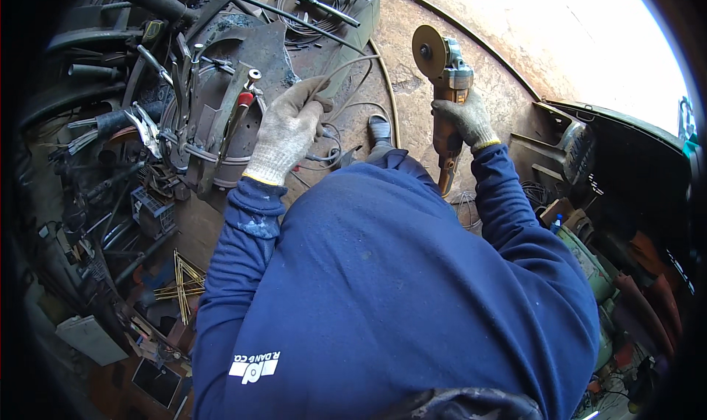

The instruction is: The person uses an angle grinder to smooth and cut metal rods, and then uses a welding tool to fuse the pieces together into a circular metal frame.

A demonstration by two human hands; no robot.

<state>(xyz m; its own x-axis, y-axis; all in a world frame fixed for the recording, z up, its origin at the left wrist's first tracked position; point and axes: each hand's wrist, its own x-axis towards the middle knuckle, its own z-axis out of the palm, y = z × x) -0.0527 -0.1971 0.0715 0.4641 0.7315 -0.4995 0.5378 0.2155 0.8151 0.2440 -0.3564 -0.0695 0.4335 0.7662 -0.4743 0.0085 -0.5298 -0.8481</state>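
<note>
My right hand (471, 118), in a pale work glove, is wrapped round the body of an angle grinder (451, 88). The grinder stands nearly upright in my grip, its round cutting disc (434, 55) at the top and its tail end low beside my body. On the left, my gloved left hand (289, 129) is raised with its fingers curled together. A thin cord (353, 65) runs close by those fingertips; whether they pinch it cannot be made out. Beside that hand stands a clamp with a red part (245, 98), among metal pieces on a work stand.
Locking pliers (146, 131), pipes and bent steel crowd the left side. Cables and rods lie on a metal plate (353, 33) ahead. A hose (389, 88) crosses the brown floor near my foot (380, 129). Yellow rods (182, 284) lie lower left; a green container (585, 261) stands right.
</note>
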